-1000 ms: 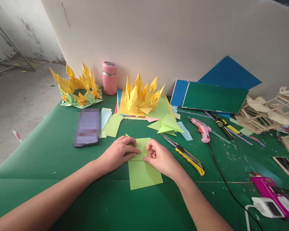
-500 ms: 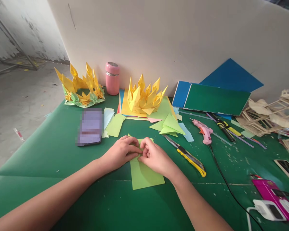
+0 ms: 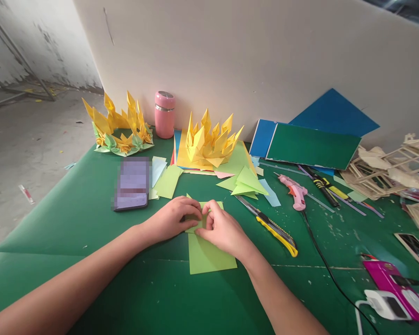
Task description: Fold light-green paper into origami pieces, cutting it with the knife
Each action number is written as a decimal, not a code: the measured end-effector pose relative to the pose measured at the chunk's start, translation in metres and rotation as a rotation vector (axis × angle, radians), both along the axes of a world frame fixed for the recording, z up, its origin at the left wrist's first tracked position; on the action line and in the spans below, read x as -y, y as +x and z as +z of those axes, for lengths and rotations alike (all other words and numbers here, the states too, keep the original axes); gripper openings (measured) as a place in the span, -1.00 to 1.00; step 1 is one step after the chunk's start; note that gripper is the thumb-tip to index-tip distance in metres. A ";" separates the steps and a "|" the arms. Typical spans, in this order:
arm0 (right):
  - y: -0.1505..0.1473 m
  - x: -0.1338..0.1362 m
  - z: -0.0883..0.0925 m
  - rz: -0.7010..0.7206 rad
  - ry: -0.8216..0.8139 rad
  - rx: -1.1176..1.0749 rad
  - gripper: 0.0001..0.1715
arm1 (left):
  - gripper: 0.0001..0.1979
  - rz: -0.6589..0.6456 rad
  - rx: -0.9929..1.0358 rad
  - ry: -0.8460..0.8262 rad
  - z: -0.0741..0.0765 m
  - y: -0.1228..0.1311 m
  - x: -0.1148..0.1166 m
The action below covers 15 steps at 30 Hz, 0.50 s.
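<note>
A light green sheet of paper (image 3: 209,256) lies flat on the green table cover (image 3: 91,232), folded over at its far part. My left hand (image 3: 172,218) rests on the left of the fold with fingers curled and pressing the paper down. My right hand (image 3: 221,229) meets it from the right, fingers bent in a pinch on the folded edge. The two hands touch over the crease and hide most of the folded flap.
A yellow utility knife (image 3: 268,225) lies just right of my hands, then a pink glue gun (image 3: 295,190) with its black cord. A phone (image 3: 131,184), loose green paper pieces (image 3: 246,182), two yellow paper crowns (image 3: 209,139), a pink flask (image 3: 164,114) stand beyond.
My right hand has slid left along the fold until it meets my left hand, covering more of the folded flap. The view has shifted slightly.
</note>
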State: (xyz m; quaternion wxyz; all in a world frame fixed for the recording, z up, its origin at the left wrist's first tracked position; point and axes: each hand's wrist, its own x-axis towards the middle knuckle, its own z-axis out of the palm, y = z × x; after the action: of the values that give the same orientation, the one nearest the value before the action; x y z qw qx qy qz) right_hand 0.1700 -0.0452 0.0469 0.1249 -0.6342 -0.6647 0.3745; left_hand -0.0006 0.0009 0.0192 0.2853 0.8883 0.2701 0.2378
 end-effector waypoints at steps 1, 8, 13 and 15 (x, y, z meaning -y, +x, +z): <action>0.000 0.000 0.000 -0.002 0.002 0.014 -0.63 | -0.90 -0.024 0.010 -0.019 0.001 -0.002 -0.002; -0.007 -0.003 0.006 0.056 0.029 0.184 -0.61 | -0.89 -0.069 -0.025 -0.073 0.005 -0.010 -0.007; -0.016 -0.003 0.006 0.059 0.070 0.291 -0.58 | -0.87 -0.072 -0.024 -0.077 0.003 -0.009 -0.007; -0.022 -0.001 0.003 0.038 0.098 0.326 -0.55 | -0.88 -0.064 -0.024 -0.077 0.002 -0.009 -0.006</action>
State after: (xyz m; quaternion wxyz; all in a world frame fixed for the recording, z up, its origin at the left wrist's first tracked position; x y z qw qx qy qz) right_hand 0.1482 -0.0444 0.0494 0.0390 -0.6670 -0.7056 0.2361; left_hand -0.0099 0.0074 0.0216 0.3235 0.8876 0.2539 0.2073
